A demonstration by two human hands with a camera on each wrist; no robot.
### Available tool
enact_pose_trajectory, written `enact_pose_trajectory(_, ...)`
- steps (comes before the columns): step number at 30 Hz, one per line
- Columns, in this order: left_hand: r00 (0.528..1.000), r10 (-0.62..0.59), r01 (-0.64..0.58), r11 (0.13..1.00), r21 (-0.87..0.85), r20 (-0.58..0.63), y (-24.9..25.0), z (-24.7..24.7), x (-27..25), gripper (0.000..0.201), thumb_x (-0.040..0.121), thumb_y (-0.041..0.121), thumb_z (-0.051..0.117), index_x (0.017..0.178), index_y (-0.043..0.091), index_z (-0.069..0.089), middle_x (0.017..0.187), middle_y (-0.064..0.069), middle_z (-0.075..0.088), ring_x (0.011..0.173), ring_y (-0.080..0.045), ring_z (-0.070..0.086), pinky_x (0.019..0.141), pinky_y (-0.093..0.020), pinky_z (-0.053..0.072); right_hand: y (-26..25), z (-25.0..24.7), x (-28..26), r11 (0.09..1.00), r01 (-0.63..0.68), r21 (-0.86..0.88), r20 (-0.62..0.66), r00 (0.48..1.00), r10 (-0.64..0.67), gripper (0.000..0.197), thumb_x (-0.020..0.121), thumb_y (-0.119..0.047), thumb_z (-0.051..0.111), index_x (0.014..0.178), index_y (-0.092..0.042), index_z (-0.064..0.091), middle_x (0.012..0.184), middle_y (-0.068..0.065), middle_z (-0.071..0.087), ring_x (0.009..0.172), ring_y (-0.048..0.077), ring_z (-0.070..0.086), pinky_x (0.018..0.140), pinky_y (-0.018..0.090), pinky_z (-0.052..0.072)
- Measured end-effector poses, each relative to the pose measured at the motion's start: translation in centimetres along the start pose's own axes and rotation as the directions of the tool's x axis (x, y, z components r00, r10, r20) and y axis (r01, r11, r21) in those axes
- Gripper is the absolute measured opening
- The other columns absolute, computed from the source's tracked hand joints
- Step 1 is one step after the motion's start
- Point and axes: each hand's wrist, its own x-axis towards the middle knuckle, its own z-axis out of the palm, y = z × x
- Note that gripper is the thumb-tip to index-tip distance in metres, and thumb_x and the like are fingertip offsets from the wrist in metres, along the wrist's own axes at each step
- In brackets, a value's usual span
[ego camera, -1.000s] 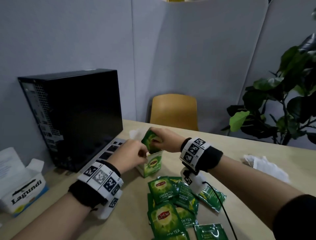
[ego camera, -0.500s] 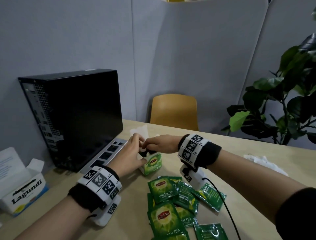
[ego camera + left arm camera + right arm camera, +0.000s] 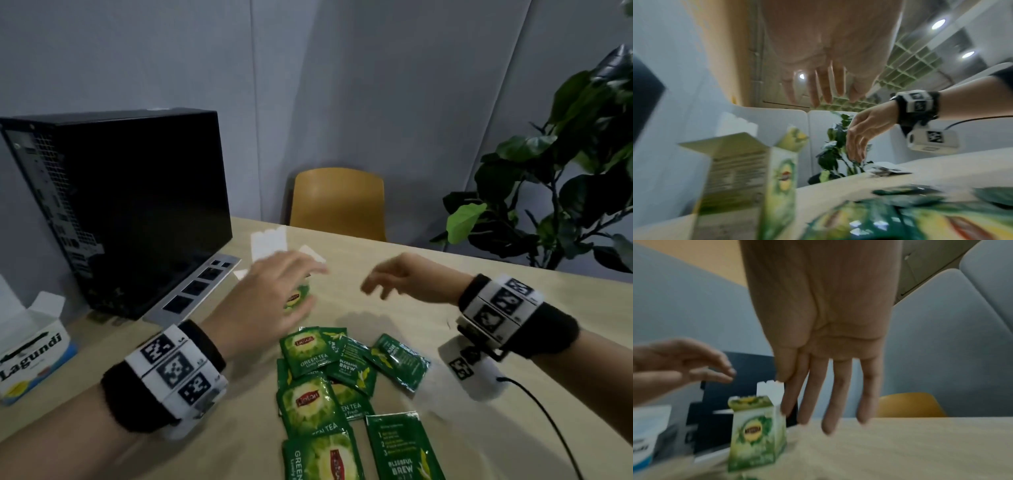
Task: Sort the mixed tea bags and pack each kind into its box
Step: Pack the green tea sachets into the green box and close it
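A small green tea box (image 3: 297, 297) stands upright on the table with its white lid flaps (image 3: 269, 242) raised; it also shows as the green tea box (image 3: 758, 433) and the green tea box (image 3: 748, 178). My left hand (image 3: 274, 294) hovers over it with fingers spread, holding nothing, and hides most of it in the head view. My right hand (image 3: 390, 279) hangs to the right of the box, fingers loose and empty. A pile of green tea bags (image 3: 322, 380) lies in front, light Lipton ones mixed with darker Blissful Brew ones (image 3: 399, 361).
A black computer case (image 3: 130, 205) and a silver power strip (image 3: 198, 291) stand left of the box. A white Lagundi box (image 3: 30, 349) sits open at far left. A yellow chair (image 3: 337, 202) and a plant (image 3: 565, 192) stand behind the table (image 3: 479, 298).
The tea bag held by my right hand went into the green box. Both hands then let go and drew apart, the right one moving to the right, the left one lifting over the box.
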Motion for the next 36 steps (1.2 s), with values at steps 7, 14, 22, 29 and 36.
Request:
enact_pose_trajectory(7, 0.684, -0.104, 0.134, 0.991, 0.017, 0.722, 2.0, 3.1, -1.1, 0.063, 0.072, 0.046, 0.072, 0.127, 0.036, 0.042, 0.123, 0.014, 0.045, 0.108, -0.005, 0.043, 0.094, -0.029, 0.044, 2.3, 3.8, -3.0, 0.913, -0.145, -0.382, 0.357, 0.888, 0.29, 0.087, 0.071, -0.045, 0.075, 0.141, -0.029, 0.025, 0.136, 0.001, 0.036, 0.121, 0.024, 0.046, 0.1, 0.039, 0.042)
enact_pose_trajectory(14, 0.527, -0.171, 0.279, 0.96, 0.021, 0.833, 2.4, 4.1, -0.5, 0.074, 0.062, 0.031, 0.084, 0.121, 0.039, 0.04, 0.096, 0.013, 0.049, 0.088, -0.009, 0.048, 0.071, -0.026, 0.042, 2.8, 4.1, -3.4, 0.918, -0.136, -0.372, 0.284, 0.925, 0.253, 0.067, 0.073, -0.035, 0.075, 0.124, -0.018, 0.037, 0.127, 0.005, 0.049, 0.108, 0.023, 0.05, 0.087, 0.032, 0.043)
enact_pose_trajectory(22, 0.644, -0.211, 0.682, 0.593, -0.428, 0.735, 1.1, 1.9, 0.9, 0.053, 0.067, 0.003, 0.078, 0.104, 0.035, 0.056, 0.111, -0.003, 0.06, 0.094, -0.022, 0.067, 0.068, -0.031, 0.059, 0.5, 0.9, -5.9, 0.983, 0.166, -0.074, -0.386, 0.905, -0.182, 0.017, 0.084, -0.014, 0.065, 0.089, -0.024, 0.052, 0.087, -0.014, 0.06, 0.082, 0.01, 0.059, 0.068, 0.023, 0.051)
enact_pose_trajectory(29, 0.759, -0.31, 0.602, 0.001, -0.798, 0.572, 0.1, 2.3, 2.2, 0.055, 0.063, -0.003, 0.067, 0.113, 0.016, 0.058, 0.103, -0.016, 0.071, 0.086, -0.028, 0.07, 0.063, -0.039, 0.06, -3.2, 3.8, -5.4, 0.902, 0.423, -0.08, -0.62, 0.688, -0.378, 0.012, 0.074, 0.0, 0.071, 0.08, -0.004, 0.061, 0.093, 0.003, 0.055, 0.087, 0.014, 0.055, 0.074, 0.016, 0.048)
enact_pose_trajectory(36, 0.794, -0.431, 0.294, -0.344, -0.892, 0.428, 0.5, 4.4, 2.4, 0.041, 0.087, 0.017, 0.051, 0.127, 0.007, 0.055, 0.107, -0.02, 0.067, 0.085, -0.025, 0.067, 0.068, -0.035, 0.058, -3.7, 5.6, -3.2, 0.919, 0.354, -0.174, -0.578, 0.719, -0.386, 0.015, 0.073, -0.009, 0.075, 0.086, -0.006, 0.066, 0.089, 0.007, 0.055, 0.081, 0.022, 0.054, 0.069, 0.021, 0.045)
